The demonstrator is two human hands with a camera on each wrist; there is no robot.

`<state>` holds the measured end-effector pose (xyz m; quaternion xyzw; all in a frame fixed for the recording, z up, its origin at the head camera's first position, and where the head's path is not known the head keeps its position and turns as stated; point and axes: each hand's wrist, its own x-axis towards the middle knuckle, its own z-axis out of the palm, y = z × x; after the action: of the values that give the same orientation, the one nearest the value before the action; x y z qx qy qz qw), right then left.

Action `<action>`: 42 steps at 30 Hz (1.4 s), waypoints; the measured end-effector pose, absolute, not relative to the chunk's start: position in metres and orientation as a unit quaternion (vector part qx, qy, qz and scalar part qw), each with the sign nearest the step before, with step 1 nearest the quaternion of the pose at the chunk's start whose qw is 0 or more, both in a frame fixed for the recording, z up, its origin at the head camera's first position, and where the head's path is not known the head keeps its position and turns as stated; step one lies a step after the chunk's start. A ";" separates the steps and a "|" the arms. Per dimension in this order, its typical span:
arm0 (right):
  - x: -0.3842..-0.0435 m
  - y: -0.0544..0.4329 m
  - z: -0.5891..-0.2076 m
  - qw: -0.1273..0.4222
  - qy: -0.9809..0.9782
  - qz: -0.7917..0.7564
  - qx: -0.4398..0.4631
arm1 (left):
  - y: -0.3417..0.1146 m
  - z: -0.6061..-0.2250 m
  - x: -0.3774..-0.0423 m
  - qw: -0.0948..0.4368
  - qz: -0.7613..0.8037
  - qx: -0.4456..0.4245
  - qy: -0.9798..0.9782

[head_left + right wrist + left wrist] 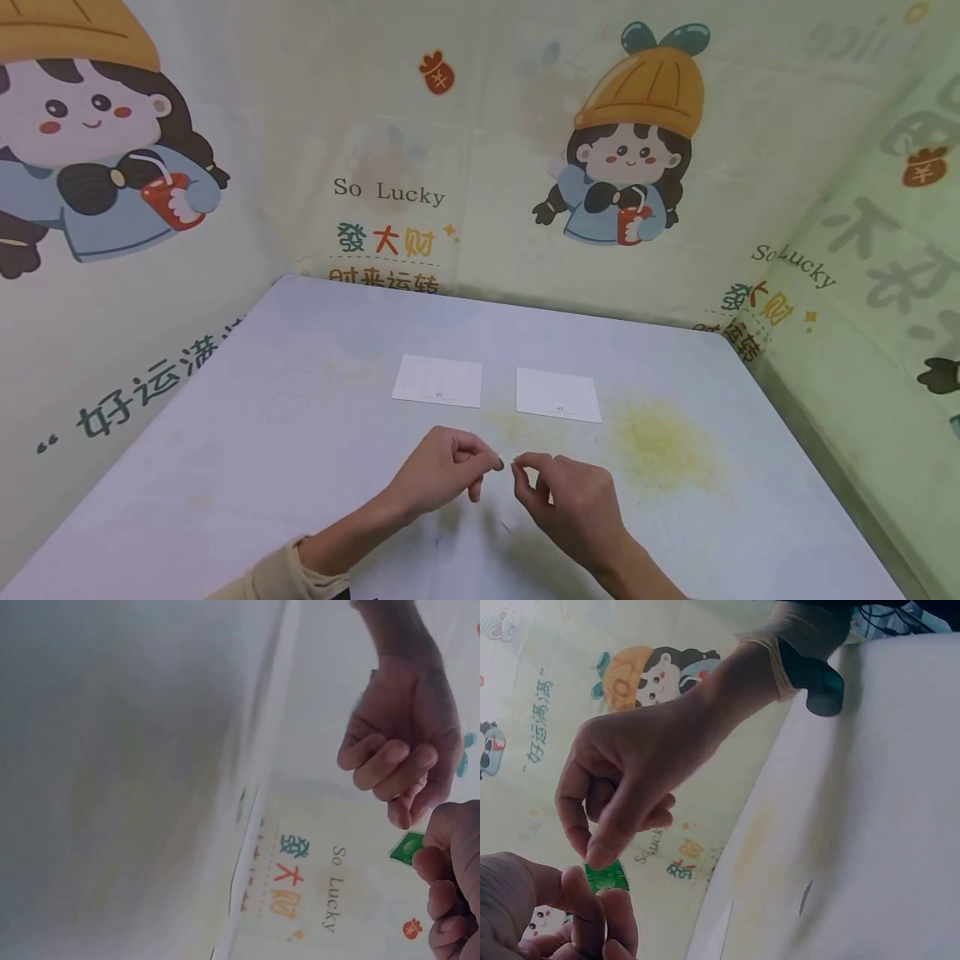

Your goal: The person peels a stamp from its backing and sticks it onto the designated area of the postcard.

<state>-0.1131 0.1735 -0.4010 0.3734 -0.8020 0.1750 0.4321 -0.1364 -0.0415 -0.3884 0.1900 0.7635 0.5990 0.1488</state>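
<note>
A small flat green packet with a paler printed design hangs above the table between my two hands. Thumb and forefinger of my left hand pinch at it from one side. From the other side, my right hand pinches it with thumb and forefinger, the tips close to those of the left. In the right wrist view the green packet is partly covered by the right fingertips. Seen from the head, it is hardly visible at the fingertips. Two white cards lie side by side beyond my hands.
The white tabletop has a yellow stain to the right. A small thin dark mark or object shows below the hands. Printed cloth walls stand behind the table and along both sides.
</note>
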 end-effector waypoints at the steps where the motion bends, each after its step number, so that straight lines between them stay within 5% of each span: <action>1: -0.113 0.174 -0.401 0.418 -0.809 0.202 0.360 | -0.041 -0.388 -0.136 0.135 0.593 0.195 0.770; 6: -0.111 0.177 -0.400 0.348 -0.814 0.347 0.309 | -0.038 -0.390 -0.132 0.034 0.549 0.223 0.805; 13: -0.104 0.178 -0.389 0.197 -0.825 0.503 0.168 | -0.033 -0.397 -0.131 -0.172 0.424 0.276 0.845; 18: -0.105 0.181 -0.382 0.117 -0.825 0.549 0.067 | -0.031 -0.401 -0.135 -0.241 0.355 0.299 0.852; 29: -0.110 0.187 -0.381 0.096 -0.821 0.561 0.032 | -0.029 -0.406 -0.148 -0.273 0.311 0.336 0.846; 42: -0.126 0.203 -0.389 0.105 -0.835 0.540 -0.016 | -0.018 -0.408 -0.168 -0.191 0.285 0.330 0.880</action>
<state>-0.1258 0.2031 -0.3891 -0.0164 -0.8346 0.5404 0.1053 -0.1683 -0.0180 -0.4077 0.3302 0.8796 0.2847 -0.1906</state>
